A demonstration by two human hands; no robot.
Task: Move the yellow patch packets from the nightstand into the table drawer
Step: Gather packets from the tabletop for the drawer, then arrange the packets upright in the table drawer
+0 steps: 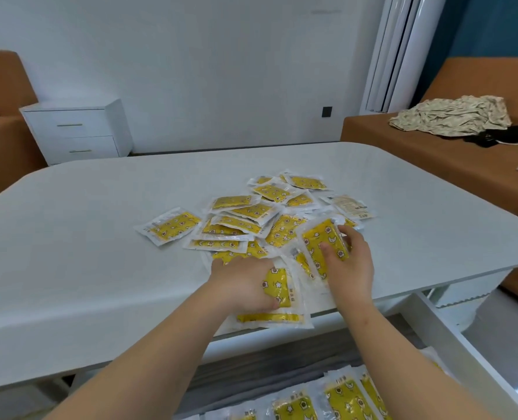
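Several yellow patch packets (245, 216) lie in a loose heap on the white table (85, 237). My left hand (242, 283) rests on a small stack of packets (277, 301) at the table's near edge, thumb and fingers curled around it. My right hand (350, 262) grips another packet (324, 237) that is tilted up from the heap. Below the table's near edge the drawer (451, 338) stands pulled out, with several packets (342, 401) lying flat inside.
A white nightstand (76, 128) with two drawers stands against the far wall on the left. An orange sofa (433, 147) on the right carries crumpled cloth (451, 115). Another orange seat (0, 116) is at far left.
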